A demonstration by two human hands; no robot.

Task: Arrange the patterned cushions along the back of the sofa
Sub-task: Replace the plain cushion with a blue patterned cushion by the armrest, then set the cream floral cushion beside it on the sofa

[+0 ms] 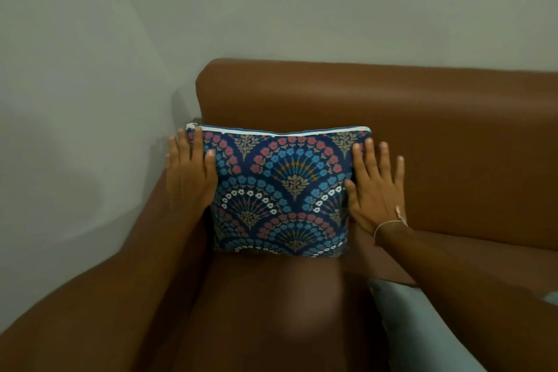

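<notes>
One patterned cushion (279,190) stands upright on the seat of the brown sofa (437,130), leaning on the backrest at the far left corner, just beside the left armrest. Its long axis runs left-right, parallel to the backrest; patterned face points toward the camera. The zipper edge with white trim is on top. Pattern: dark blue with fan arches of pink, blue and white flowers.

Left hand (190,172) lies flat on the cushion's left edge, fingers spread and straight, thumb on the front face, not clenched. Right hand (376,187) is the same on the right edge: open palm pressed to the fabric, fingers pointing up, nothing gripped. A thin bracelet (389,225) is on the right wrist.

Pale light-blue fabric (422,332) sits near right, under the right forearm; can't tell what it is. A plain grey wall (271,9) is behind the sofa.
</notes>
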